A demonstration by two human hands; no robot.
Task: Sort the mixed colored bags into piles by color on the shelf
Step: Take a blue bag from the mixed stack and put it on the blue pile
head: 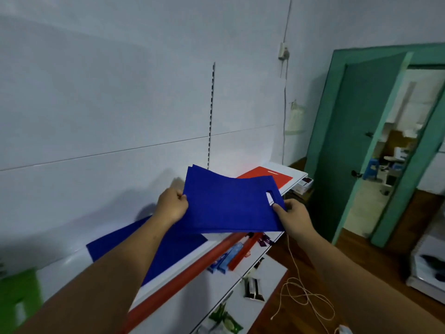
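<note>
- Our left hand [172, 203] pinches the left edge of a thin stack of blue bags [228, 206], fingers curled round the cloth.
- Our right hand [292, 215] grips the opposite edge, thumb on top just beside the handle slot [270, 198].
- We hold the stack in the air above the shelf [297, 174], sagging a little in the middle; its long axis runs left to right between our hands, and the handle end points right, toward the green door [349, 141].
- Below it, a blue pile [178, 247] lies flat on the shelf, partly under our left forearm, its long axis slanting from near left to far right.
- Farther right on the same shelf lies a red bag [265, 175], flat, with its handle slot toward the far right end.
- At the near left edge we see a blurred green bag [16, 297].
</note>
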